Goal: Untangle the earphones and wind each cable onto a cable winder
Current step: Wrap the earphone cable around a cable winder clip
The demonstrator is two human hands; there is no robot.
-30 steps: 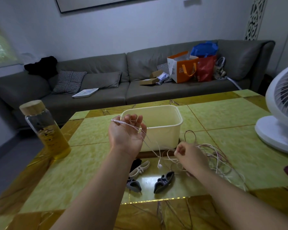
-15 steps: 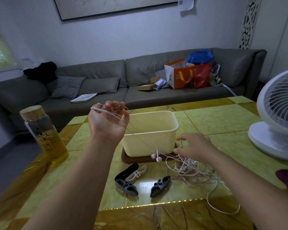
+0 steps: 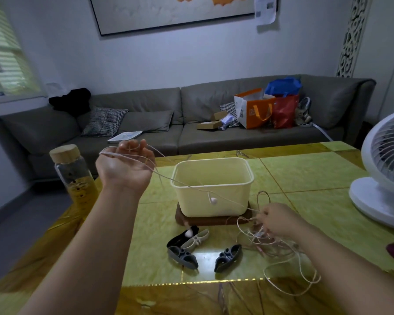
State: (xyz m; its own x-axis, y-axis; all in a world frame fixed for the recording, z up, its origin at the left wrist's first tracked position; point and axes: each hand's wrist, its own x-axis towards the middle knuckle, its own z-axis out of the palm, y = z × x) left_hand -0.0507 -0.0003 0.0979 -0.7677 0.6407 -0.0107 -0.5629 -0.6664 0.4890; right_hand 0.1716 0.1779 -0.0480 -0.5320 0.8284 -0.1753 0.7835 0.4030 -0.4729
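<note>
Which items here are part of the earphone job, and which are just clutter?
In the job: left hand, right hand, earphone cables, dangling earbud, cable winders.

Lying about: cream tub, glass bottle, white fan, shopping bags on the sofa.

One head-worn wide-angle view, facing forward and down over the table (image 3: pixel 316 169). Cream tub (image 3: pixel 232 196) mid-frame, near. Left hand (image 3: pixel 123 169) left of the tub, right hand (image 3: pixel 280 220) right of it, nearer the lens. Sofa (image 3: pixel 146 123) behind the tub, far.
</note>
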